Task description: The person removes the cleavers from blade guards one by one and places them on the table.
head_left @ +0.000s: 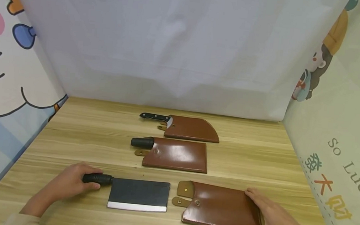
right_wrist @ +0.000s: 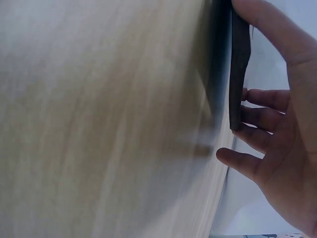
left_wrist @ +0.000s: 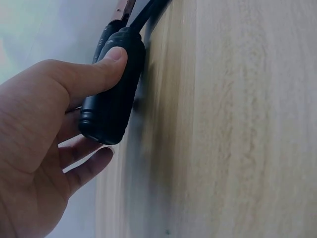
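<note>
At the front left, my left hand (head_left: 72,180) grips the black handle (left_wrist: 115,87) of a cleaver (head_left: 139,192), thumb on one side and fingers on the other. The cleaver's dark rectangular blade points right, its bright edge toward me. My right hand (head_left: 274,221) holds the right end of a brown leather knife sheath (head_left: 223,207), thumb at the near corner and fingers at the far one. Only the sheath's thin dark edge (right_wrist: 239,69) shows in the right wrist view. The sheath's mouth, with two tan snap straps (head_left: 182,201) unfastened, faces the blade tip across a small gap.
Behind lie two more sheathed knives: a cleaver with a black round handle (head_left: 142,142) in a rectangular sheath (head_left: 179,155), and farther back a riveted-handle knife (head_left: 155,116) in a curved sheath (head_left: 193,128). A white cloth backdrop (head_left: 179,48) and printed side panels surround the wooden table (head_left: 246,161).
</note>
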`<move>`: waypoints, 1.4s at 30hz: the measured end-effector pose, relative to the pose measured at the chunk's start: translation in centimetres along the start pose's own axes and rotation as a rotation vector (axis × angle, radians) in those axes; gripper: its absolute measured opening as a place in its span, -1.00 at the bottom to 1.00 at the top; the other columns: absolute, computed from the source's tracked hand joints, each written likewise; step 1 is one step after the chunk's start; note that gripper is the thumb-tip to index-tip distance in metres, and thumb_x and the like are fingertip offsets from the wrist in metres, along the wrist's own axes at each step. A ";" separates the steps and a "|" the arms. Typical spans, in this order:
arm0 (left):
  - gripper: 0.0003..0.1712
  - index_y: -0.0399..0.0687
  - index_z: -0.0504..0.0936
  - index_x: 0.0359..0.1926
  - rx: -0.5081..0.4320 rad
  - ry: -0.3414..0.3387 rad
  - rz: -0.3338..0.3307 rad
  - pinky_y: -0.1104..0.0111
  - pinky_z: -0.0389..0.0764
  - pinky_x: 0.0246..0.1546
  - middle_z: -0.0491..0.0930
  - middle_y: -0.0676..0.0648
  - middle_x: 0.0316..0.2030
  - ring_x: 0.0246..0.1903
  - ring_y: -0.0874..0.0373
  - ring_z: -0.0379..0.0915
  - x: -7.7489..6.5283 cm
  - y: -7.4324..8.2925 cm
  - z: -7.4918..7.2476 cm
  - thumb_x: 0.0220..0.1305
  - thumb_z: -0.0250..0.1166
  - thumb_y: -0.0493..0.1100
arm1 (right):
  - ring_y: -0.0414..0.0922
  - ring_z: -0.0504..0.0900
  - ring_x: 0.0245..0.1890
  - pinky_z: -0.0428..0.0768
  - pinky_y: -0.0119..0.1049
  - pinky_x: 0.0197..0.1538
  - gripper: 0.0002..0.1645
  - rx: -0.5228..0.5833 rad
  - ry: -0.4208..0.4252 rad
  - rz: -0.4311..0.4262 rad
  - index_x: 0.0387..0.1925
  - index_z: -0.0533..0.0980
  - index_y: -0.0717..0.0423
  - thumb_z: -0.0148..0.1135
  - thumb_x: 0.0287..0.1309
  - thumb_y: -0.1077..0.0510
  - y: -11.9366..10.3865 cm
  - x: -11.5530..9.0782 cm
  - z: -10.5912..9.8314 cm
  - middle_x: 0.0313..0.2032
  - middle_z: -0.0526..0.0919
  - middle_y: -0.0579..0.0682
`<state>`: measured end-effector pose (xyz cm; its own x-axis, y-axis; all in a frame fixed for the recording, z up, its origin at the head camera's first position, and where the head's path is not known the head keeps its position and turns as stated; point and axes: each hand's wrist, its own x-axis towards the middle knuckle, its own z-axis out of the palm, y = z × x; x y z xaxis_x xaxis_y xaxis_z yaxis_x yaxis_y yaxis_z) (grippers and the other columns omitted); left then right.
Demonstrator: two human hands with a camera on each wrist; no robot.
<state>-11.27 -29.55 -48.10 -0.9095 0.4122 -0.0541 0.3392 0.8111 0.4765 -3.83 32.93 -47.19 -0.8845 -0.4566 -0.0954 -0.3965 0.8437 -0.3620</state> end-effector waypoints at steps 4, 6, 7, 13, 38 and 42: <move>-0.44 -0.09 0.74 0.09 -0.013 -0.048 0.001 -0.15 0.55 0.07 0.73 -0.11 0.00 0.06 -0.20 0.61 0.2 0.1 -0.3 0.17 0.51 0.13 | 0.26 0.44 0.35 0.53 0.26 0.16 0.48 0.018 -0.024 0.003 0.50 0.24 0.21 0.41 -0.25 -0.66 0.0 0.2 0.0 0.45 0.33 0.26; -0.43 -0.09 0.73 0.11 -0.020 -0.070 -0.005 -0.15 0.54 0.10 0.72 -0.11 0.03 0.09 -0.21 0.60 0.3 0.2 -0.5 0.21 0.48 0.16 | 0.27 0.44 0.35 0.53 0.26 0.15 0.48 0.019 -0.027 -0.002 0.49 0.24 0.23 0.42 -0.25 -0.65 0.0 0.2 -0.1 0.45 0.32 0.27; -0.42 -0.09 0.72 0.12 -0.017 -0.077 -0.009 -0.15 0.54 0.11 0.72 -0.11 0.04 0.10 -0.20 0.59 0.4 0.2 -0.6 0.23 0.45 0.19 | 0.27 0.44 0.34 0.54 0.25 0.15 0.47 0.016 -0.024 -0.008 0.49 0.25 0.23 0.43 -0.25 -0.64 0.0 0.3 -0.2 0.45 0.32 0.28; -0.32 -0.07 0.69 0.17 -0.010 -0.058 -0.026 -0.11 0.56 0.10 0.70 -0.05 0.07 0.11 -0.16 0.60 1.5 1.5 -0.9 0.31 0.32 0.34 | 0.25 0.49 0.30 0.60 0.19 0.10 0.33 -0.005 0.036 -0.044 0.46 0.33 0.21 0.46 -0.14 -0.56 -0.1 0.8 -1.3 0.45 0.33 0.27; -0.07 -0.11 0.33 0.51 -0.004 0.162 0.136 -0.25 0.25 0.36 0.27 -0.24 0.49 0.45 -0.29 0.19 12.0 6.3 -0.5 0.31 0.37 0.27 | 0.30 0.25 0.47 0.36 0.34 0.31 0.25 0.031 0.192 -0.082 0.55 0.20 0.13 0.51 0.01 -0.37 -2.6 10.7 -4.3 0.54 0.17 0.21; -0.06 -0.15 0.33 0.51 0.009 0.147 0.175 -0.23 0.26 0.37 0.30 -0.26 0.47 0.43 -0.30 0.21 13.2 6.6 -0.2 0.30 0.38 0.26 | 0.26 0.18 0.51 0.31 0.33 0.36 0.30 0.047 0.203 -0.091 0.56 0.19 0.09 0.47 -0.03 -0.47 -3.2 12.6 -3.9 0.56 0.14 0.18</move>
<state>-21.13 -18.86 -45.53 -0.8617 0.4825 0.1571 0.4962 0.7368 0.4592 -14.63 25.55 -43.63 -0.8787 -0.4602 0.1271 -0.4696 0.7850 -0.4040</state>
